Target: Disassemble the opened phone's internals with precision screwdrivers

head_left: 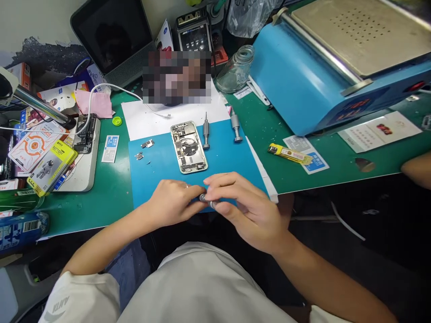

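I had a grey tool [203, 198] pinched between the thumb and forefinger of my left hand [175, 201], and the fingers of my right hand [251, 211] gripped its other end. The opened phone [189, 150] lay just beyond both hands on a blue mat [151, 175]. Two grey screwdrivers [206, 131] were beyond my right hand; small metal parts [147, 143] lay beyond my left.

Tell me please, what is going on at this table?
A person's left hand and right hand hold a small grey metal object, partly hidden between them. An opened smartphone lies beyond them on a blue mat, its insides exposed. Small loose parts lie to its left, and two grey screwdrivers are to its right.
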A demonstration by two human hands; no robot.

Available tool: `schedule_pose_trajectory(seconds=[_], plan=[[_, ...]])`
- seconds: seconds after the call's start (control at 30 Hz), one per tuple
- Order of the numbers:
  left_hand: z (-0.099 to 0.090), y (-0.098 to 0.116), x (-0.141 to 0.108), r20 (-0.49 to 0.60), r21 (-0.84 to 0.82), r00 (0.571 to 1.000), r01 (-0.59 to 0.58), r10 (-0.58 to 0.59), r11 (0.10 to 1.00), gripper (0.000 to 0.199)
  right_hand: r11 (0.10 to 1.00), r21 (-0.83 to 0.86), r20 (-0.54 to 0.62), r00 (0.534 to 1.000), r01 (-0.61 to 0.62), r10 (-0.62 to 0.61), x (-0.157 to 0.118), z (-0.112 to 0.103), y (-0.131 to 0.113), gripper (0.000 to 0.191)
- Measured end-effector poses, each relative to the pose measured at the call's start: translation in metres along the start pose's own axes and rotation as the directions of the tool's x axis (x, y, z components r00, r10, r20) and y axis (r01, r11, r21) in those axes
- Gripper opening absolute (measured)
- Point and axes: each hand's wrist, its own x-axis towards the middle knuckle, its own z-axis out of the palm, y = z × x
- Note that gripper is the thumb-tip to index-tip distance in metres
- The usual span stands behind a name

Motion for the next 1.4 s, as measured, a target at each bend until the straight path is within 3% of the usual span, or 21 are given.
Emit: schedule_pose_trajectory(seconds=[0.13,0.3,0.6,0.77,0.97,1.1,1.17,1.3,1.4], plan=[[0.008,0.006,-0.011,-0.115,-0.175,0.967,0.205,-0.227,0.963,0.042,0.994,-0.056,0.005,0.995,0.095,-0.095,0.004,0.011,0.009,0.040],[0.027,0.012,-0.016,-0.228,-0.235,0.922,0.261,-0.314,0.936,0.051,0.992,-0.076,-0.025,0.995,0.096,-0.098,0.005,0.018,0.013,0.044],[0.034,0.014,-0.017,-0.335,-0.236,0.897,0.217,-0.289,0.947,0.052,0.988,-0.059,-0.020,0.990,0.140,-0.142,0.005,0.021,0.014,0.051],[0.037,0.015,-0.020,-0.309,-0.211,0.902,0.244,-0.301,0.947,0.050,0.981,-0.095,-0.009,0.986,0.167,-0.169,0.004,0.021,0.016,0.052],[0.041,0.020,-0.018,-0.383,-0.057,0.888,0.252,-0.254,0.966,0.054,0.989,-0.122,-0.027,0.996,0.081,-0.085,0.002,0.021,0.016,0.027],[0.026,0.022,-0.023,-0.354,-0.106,0.900,0.231,-0.254,0.967,0.050,0.998,0.059,-0.055,0.998,0.009,-0.006,-0.005,0.018,0.019,0.026],[0.013,0.017,-0.031,-0.348,-0.103,0.899,0.245,-0.265,0.964,0.045,0.987,0.158,-0.140,0.988,-0.038,0.060,-0.009,0.013,0.021,0.026],[-0.020,-0.012,-0.047,-0.387,0.057,0.845,0.422,-0.370,0.905,0.033,0.963,0.220,-0.347,0.910,-0.155,0.225,-0.011,0.000,0.027,0.018],[-0.043,-0.039,-0.043,-0.387,0.197,0.820,0.520,-0.421,0.831,0.031,0.942,0.276,-0.449,0.841,-0.191,0.302,-0.009,-0.007,0.033,0.013]])
